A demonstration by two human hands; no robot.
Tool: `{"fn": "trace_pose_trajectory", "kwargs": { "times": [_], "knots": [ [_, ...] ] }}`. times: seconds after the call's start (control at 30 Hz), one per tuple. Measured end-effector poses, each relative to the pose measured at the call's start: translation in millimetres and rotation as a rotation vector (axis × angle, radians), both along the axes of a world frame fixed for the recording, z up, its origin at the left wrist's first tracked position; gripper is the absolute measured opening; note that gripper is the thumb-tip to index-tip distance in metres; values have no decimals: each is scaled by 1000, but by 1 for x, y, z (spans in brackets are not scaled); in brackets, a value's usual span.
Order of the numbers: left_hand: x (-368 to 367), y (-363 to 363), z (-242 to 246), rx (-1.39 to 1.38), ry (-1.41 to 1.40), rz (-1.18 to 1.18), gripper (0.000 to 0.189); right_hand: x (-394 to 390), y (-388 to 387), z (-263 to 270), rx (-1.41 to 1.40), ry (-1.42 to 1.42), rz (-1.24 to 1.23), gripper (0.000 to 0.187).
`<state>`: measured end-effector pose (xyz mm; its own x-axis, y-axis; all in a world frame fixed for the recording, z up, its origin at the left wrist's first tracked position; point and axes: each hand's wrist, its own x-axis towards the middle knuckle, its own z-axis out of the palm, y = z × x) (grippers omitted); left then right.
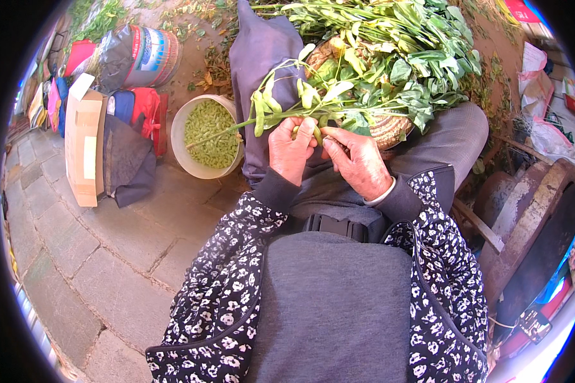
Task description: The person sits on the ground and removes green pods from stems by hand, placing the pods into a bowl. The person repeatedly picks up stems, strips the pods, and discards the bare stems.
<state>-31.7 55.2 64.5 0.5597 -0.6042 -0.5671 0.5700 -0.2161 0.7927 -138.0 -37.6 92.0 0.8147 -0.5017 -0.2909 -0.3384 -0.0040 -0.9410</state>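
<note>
Both hands meet over my lap, with a green bean pod (317, 135) between their fingertips. My left hand (292, 149) pinches the pod from one side, its thumb and fingers curled in. From the other side, my right hand (358, 160) grips it between thumb and forefinger. Just beyond the knuckles lies a leafy bean stalk (278, 115) with pods hanging from it, its cut end over a white bucket (178, 143). Shelled green beans (211, 139) partly fill that bucket. A woven basket (388, 132) on my lap is largely hidden by bean plants (412, 52).
Left of the bucket stand a cardboard box (84, 148) and a dark cloth (127, 158). A printed drum (153, 55) lies farther off. Rusty metal wheels (527, 210) and plastic bags (551, 136) are on the right. Paving slabs (110, 287) cover the near floor.
</note>
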Motion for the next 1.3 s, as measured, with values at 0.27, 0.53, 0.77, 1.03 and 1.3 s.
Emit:
{"fn": "trace_pose_trajectory", "kwargs": {
  "times": [0.27, 0.53, 0.77, 1.03, 1.3],
  "knots": [
    [3, 1, 0, 77, -23, -94, 19, -1, -5, -13, 448, 26, -30, 22],
    [23, 5, 6, -61, 370, -148, 21, 0, -14, -12, 650, 31, 7, 17],
    [21, 5, 10, 65, 71, -317, 17, -2, -17, -15, 474, 17, 82, 17],
    [22, 13, -1, -81, 289, -177, 18, -1, -9, -16, 473, 11, 28, 22],
    [16, 10, 5, 16, 211, -69, 17, 5, 1, -8, -327, -64, 101, 11]
  ]
}}
